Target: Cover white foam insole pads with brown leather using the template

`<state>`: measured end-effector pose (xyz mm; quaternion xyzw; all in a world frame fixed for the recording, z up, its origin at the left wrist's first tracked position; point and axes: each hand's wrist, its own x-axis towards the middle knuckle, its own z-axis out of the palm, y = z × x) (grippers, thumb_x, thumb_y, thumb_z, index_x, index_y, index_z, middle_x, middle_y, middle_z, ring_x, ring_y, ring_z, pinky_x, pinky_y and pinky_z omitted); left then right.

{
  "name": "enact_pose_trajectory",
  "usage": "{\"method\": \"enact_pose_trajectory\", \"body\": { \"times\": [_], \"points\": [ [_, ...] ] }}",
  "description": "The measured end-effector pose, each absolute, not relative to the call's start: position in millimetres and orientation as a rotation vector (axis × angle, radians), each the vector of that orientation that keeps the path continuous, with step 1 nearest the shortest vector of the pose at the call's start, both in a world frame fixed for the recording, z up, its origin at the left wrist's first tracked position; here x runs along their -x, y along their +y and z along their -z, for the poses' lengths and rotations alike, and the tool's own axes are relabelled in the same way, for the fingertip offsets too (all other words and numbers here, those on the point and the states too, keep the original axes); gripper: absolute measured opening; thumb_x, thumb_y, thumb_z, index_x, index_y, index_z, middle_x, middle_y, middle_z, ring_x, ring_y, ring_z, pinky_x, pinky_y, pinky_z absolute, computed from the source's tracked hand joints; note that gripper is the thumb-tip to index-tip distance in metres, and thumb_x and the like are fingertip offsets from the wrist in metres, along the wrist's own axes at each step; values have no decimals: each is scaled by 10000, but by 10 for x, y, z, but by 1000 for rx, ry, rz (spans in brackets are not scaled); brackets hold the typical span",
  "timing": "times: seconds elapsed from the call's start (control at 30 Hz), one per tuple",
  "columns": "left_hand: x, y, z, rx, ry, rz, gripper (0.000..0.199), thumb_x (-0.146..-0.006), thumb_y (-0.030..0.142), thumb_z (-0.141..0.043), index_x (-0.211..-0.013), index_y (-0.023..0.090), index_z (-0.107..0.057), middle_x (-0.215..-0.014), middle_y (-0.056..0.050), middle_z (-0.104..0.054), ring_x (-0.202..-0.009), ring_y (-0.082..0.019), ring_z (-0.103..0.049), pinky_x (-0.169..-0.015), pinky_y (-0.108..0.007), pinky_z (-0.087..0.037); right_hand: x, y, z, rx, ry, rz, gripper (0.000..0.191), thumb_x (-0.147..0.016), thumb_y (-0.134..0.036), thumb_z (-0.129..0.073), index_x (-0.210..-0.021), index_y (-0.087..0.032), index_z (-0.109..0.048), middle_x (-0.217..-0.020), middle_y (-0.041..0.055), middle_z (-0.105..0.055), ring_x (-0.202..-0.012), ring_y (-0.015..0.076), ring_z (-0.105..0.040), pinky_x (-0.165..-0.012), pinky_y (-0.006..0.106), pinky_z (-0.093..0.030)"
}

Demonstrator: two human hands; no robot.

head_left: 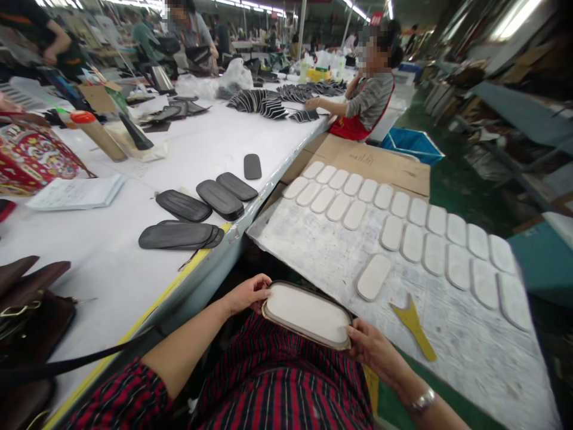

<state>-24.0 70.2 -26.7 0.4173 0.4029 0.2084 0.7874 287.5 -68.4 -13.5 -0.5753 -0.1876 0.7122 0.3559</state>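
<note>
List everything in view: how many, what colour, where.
Held oval: 1, white, dark rim, both hands
Pale ovals: about 24, whitish, on board
Board: 1, whitish, right
Forked tool: 1, yellow, on board
Dark ovals: several, grey, on table
Table: 1, white, left
Bottle: 1, tan, red cap, table
Patterned bag: 1, red, far left
Paper pad: 1, white, on table
Handbags: unclear count, brown, lower left
Striped pieces: many, dark, farther along table
Bin: 1, blue, beyond board
Other people: several, mixed clothing, background
Left hand: 1, bare, oval's left end
Right hand: 1, bare, oval's right end
</note>
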Motion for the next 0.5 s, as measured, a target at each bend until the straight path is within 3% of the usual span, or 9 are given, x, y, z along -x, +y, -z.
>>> {"method": "enact_pose_trajectory", "body": {
  "times": [0.07,0.13,0.23,0.37,0.5],
  "points": [
    [240,651,336,-828,833,-469,463,-668,491,-647,-977,184,-492,-731,37,-485,-576,-80,-494,-527,-219,-445,-2878,-707,120,1487,-479,-1841,361,-728,-402,-650,-706,-194,-356,-572,-77,-499,-456,50,-501,-432,150,-339],
    [249,589,405,-771,812,-530,537,-730,626,-479,-1037,185,-488,-761,13,-492,-610,-92,-511,-566,-255,-472,-2875,-735,126,1470,-453,-1848,361,-740,-391,-644,-697,-191,-346,-573,-78,-497,-459,40,-492,-438,143,-343],
    [291,510,466,-664,781,-631,562,-796,633,-334,-1078,178,-506,-735,5,-472,-581,-85,-504,-549,-251,-473,-2862,-755,150,1435,-405,-1850,349,-735,-365,-659,-696,-187,-361,-573,-75,-497,-467,33,-477,-459,145,-363],
    [356,462,465,-681,798,-680,421,-781,477,-534,-1079,181,-521,-756,4,-494,-581,-73,-509,-523,-210,-458,-2840,-740,168,1391,-387,-1831,357,-703,-354,-689,-677,-183,-377,-563,-79,-476,-471,36,-457,-507,178,-415],
    [346,468,436,-775,855,-642,426,-696,343,-672,-1053,167,-522,-727,21,-504,-558,-71,-510,-481,-188,-448,-2831,-725,168,1444,-473,-1824,352,-733,-384,-651,-691,-187,-362,-572,-77,-484,-478,39,-466,-482,163,-387]
  ]
}}
